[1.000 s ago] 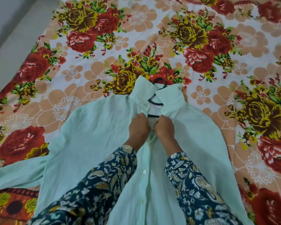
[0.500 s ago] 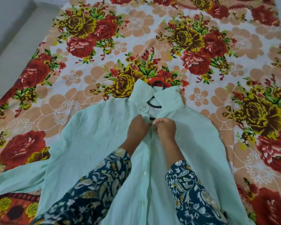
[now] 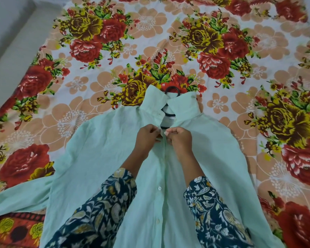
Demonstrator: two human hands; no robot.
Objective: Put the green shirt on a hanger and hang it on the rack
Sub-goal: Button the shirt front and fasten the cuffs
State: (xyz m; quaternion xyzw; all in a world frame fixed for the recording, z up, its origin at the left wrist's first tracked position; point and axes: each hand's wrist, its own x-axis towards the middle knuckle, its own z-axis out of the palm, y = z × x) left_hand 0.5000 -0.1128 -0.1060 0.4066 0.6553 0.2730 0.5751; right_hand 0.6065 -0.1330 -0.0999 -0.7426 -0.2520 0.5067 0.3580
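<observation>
The green shirt [image 3: 100, 158] lies flat on the bed [image 3: 79, 97], hanger [image 3: 172, 90] inside the collar. My left hand [image 3: 147, 138] and right hand [image 3: 180, 138] each pinch its placket edges. The cloth looks light and limp; I judge the hanger hook the better lifting point.

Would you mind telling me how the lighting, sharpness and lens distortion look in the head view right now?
Head view: soft, even light, no hard shadows or glare; the green shirt and floral bedsheet read clearly; both hands, left hand and right hand, look slightly soft at the placket; the hanger hook is sharp; wide-angle bowing bends the bedsheet's edges.
</observation>
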